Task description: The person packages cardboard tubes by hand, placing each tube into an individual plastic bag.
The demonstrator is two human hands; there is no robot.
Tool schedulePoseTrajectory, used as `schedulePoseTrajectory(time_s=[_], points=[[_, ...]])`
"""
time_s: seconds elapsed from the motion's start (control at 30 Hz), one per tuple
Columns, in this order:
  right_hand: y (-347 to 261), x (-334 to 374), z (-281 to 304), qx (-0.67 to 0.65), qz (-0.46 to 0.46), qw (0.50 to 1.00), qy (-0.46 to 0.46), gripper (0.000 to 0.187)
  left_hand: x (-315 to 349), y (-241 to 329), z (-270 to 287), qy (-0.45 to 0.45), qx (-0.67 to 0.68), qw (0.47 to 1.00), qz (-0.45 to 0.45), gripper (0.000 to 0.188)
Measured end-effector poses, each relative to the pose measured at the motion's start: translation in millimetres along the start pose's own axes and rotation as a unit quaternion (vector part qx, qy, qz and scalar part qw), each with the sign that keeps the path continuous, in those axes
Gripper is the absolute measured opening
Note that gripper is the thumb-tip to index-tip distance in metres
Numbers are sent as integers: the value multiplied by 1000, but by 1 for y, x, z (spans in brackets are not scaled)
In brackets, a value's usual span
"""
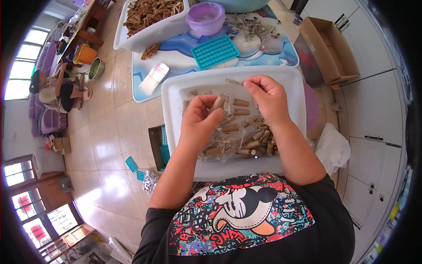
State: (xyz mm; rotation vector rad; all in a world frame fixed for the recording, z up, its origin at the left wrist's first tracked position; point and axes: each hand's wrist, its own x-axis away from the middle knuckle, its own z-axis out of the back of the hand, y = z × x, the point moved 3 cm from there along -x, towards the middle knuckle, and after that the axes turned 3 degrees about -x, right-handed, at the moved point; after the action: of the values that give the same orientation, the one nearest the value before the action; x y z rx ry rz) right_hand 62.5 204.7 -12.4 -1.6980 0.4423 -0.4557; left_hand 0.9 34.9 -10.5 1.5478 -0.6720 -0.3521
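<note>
From here I see the left hand (195, 125) first, its fingers curled snug around one brown, tapered tube (217, 104) that seems to lean up and right. Next, up and right of those fingers, is a thin, pale, see-through strip (234, 81). It lies almost sideways, its loose end pointing left, apart from the tube. The right hand (270, 97) pinches its right end, so that tube sits down and left of the right fingers.
</note>
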Motion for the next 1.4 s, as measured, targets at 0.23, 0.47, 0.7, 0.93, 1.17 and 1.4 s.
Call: schedulePoseTrajectory(time_s=[0.23, 0.47, 0.7, 0.93, 1.17, 1.4], points=[[-1, 1, 2, 10, -52, 989, -138, 13, -5, 1, 12, 57, 19, 998, 33, 21], [3, 8, -13, 93, -22, 979, -179, 19, 0, 6, -2, 6, 98, 993, 64, 17], [-3, 14, -19, 80, 79, 973, -200, 19, 1, 11, -1, -52, 71, 996, 12, 24], [2, 11, -8, -29, 91, 991, -95, 19, -53, 20, 143, 399, -343, 841, -121, 39], [11, 7, -13, -39, 41, 994, -93, 20, -101, 4, 204, 319, -586, 726, 167, 56], [7, 7, -17, -27, 56, 994, -94, 20, -99, -27, 256, 216, -384, 887, 137, 36]])
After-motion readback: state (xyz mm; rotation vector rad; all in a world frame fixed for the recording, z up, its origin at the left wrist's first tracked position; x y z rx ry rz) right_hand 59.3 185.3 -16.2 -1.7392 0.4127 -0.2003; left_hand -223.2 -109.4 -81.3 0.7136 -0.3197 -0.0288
